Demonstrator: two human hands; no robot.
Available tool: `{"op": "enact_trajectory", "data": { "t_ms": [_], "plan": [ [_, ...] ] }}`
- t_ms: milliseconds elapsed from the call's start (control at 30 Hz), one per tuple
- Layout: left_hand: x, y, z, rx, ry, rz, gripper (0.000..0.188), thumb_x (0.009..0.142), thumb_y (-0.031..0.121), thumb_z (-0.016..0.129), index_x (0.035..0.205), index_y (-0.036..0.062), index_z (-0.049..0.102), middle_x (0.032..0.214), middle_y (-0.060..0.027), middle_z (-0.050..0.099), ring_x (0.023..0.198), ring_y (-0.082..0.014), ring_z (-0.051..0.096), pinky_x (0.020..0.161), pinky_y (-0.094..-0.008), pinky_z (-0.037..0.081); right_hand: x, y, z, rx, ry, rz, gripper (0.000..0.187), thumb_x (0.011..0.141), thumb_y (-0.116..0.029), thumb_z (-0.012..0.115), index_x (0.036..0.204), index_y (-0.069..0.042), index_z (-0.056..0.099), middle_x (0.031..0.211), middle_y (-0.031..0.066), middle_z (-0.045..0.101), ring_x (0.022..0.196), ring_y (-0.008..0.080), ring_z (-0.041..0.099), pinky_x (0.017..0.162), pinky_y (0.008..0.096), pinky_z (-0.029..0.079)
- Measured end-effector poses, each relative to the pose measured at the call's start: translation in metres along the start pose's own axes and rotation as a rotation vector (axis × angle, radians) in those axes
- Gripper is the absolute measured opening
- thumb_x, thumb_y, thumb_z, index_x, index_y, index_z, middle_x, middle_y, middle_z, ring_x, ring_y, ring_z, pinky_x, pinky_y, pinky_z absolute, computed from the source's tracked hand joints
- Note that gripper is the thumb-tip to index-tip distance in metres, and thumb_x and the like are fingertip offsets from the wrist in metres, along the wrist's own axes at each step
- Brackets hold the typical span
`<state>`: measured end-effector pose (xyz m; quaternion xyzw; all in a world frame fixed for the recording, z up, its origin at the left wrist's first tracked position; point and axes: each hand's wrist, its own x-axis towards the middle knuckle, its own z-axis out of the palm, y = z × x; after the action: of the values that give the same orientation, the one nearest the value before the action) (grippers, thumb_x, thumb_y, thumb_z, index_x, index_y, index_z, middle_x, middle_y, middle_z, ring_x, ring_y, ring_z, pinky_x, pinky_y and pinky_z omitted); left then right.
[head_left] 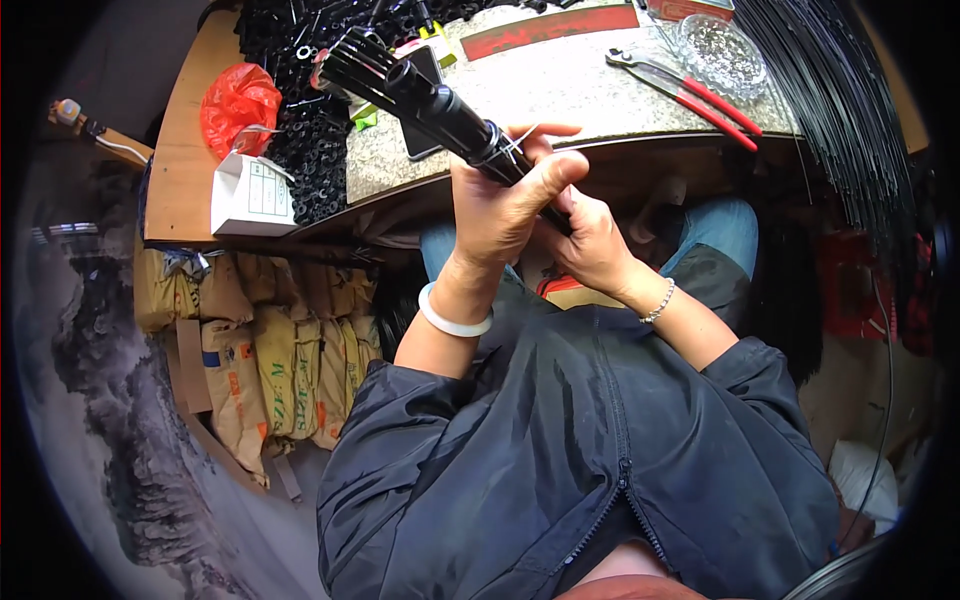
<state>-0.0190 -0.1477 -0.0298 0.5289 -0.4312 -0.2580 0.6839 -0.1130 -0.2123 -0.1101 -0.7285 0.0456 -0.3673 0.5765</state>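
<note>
**Two hands hold a bundle of black rods over the lap**

Closest to the camera is the dark jacket point(600, 450), zipped up the front. Out of its sleeves come two bare forearms. The left wrist wears a white bangle point(455, 318) and the right wrist wears a thin silver bracelet point(658, 302).

The left hand point(505, 205) is wrapped tight around a bundle of black rods point(420, 95), with the thumb pressed along the top. The right hand point(590, 240) sits just beside it, lower down, and its fingers are curled in on the bottom end of the bundle. A thin white tie point(515, 140) pokes out by the black band around the rods, right at the left hand's fingers.

The bundle is up in the air in front of the stone-topped table point(560, 85), not resting on it. It looks like the rods are already gathered and banded. The white tie seems not finished yet, but I cannot tell for sure.

The bundle is long and thin. It slants from the hands up and away to the left, and its far end points over the table toward the pile of black parts point(310, 120). Red-handled pliers point(690, 90) lie on the table, well apart from the hands
</note>
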Motion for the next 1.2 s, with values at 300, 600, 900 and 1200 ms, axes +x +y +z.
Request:
{"op": "enact_trajectory", "data": {
  "t_ms": [300,600,900,1200],
  "plan": [
    [-0.006,0.01,0.019,0.146,0.193,0.12,0.023,0.09,0.003,0.052,0.11,-0.0081,0.057,0.055,0.0041,0.048,0.042,-0.001,0.038,0.039,-0.0177,0.029,0.032,-0.059,-0.042,-0.407,0.148,-0.329,0.076,0.064,-0.042,0.079,0.123,-0.002,0.049,0.126,0.014,0.048,0.103,0.0237,0.049,0.086,0.0321,0.042],
    [-0.008,0.002,0.027,0.037,0.258,0.265,0.031,0.087,0.008,0.06,0.112,-0.0088,0.057,0.076,-0.0006,0.057,0.063,-0.003,0.048,0.056,-0.0171,0.038,0.041,-0.097,-0.035,-0.496,0.165,-0.397,0.014,0.073,-0.006,0.072,0.084,-0.006,0.064,0.091,0.0072,0.06,0.083,0.0201,0.046,0.074,0.0314,0.037],
    [-0.006,0.015,0.025,0.066,0.318,0.125,0.02,0.086,-0.001,0.055,0.103,-0.0064,0.064,0.061,0.0076,0.049,0.052,0.0012,0.038,0.046,-0.0175,0.028,0.044,-0.1,-0.036,-0.342,0.11,-0.429,0.01,0.074,0.002,0.068,0.08,-0.001,0.06,0.064,0.0052,0.051,0.056,0.0149,0.047,0.052,0.0265,0.038],
    [-0.016,0.012,0.009,-0.044,0.269,0.029,0.028,0.089,-0.002,0.046,0.115,-0.0102,0.052,0.055,0.0031,0.039,0.038,-0.0023,0.029,0.035,-0.0195,0.025,0.029,-0.049,-0.098,-0.546,0.141,-0.004,0.016,0.081,-0.013,0.068,0.083,-0.003,0.057,0.073,0.0059,0.058,0.068,0.0177,0.057,0.061,0.0275,0.045]
  ]
}}
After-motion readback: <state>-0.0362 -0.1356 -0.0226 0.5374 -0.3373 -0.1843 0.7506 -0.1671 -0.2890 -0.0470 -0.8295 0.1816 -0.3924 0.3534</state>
